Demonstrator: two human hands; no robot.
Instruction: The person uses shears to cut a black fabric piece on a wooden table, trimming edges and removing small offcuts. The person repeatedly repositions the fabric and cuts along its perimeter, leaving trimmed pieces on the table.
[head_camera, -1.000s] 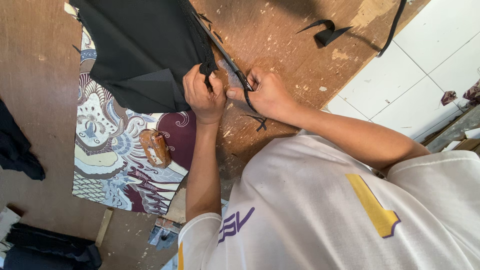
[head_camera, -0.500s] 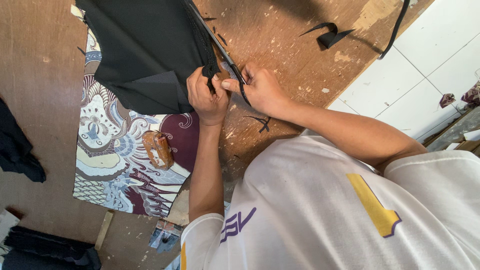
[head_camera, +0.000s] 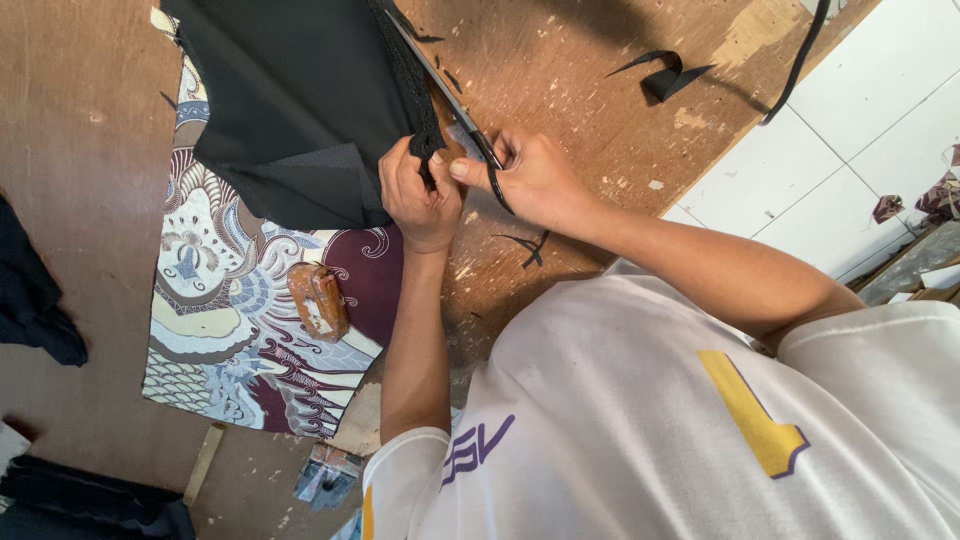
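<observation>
While left hand (head_camera: 420, 195) pinches black fabric (head_camera: 300, 100), right hand (head_camera: 535, 175) grips scissors (head_camera: 450, 95).

1. black cloth (head_camera: 290, 110): matt, finely woven.
2. scissors (head_camera: 445, 95): dull grey metal blades.
3. table (head_camera: 560, 70): rough, scratched brown wood.
4. patterned cloth (head_camera: 230, 300): smooth printed fabric.
5. floor tiles (head_camera: 860, 150): white, slightly glossy.

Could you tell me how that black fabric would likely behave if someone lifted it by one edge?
The black fabric would probably droop limply: it bunches where the left hand grips it. It looks thin, so likely light. A stack of layers shows along the cut edge, so they might slide apart.
</observation>
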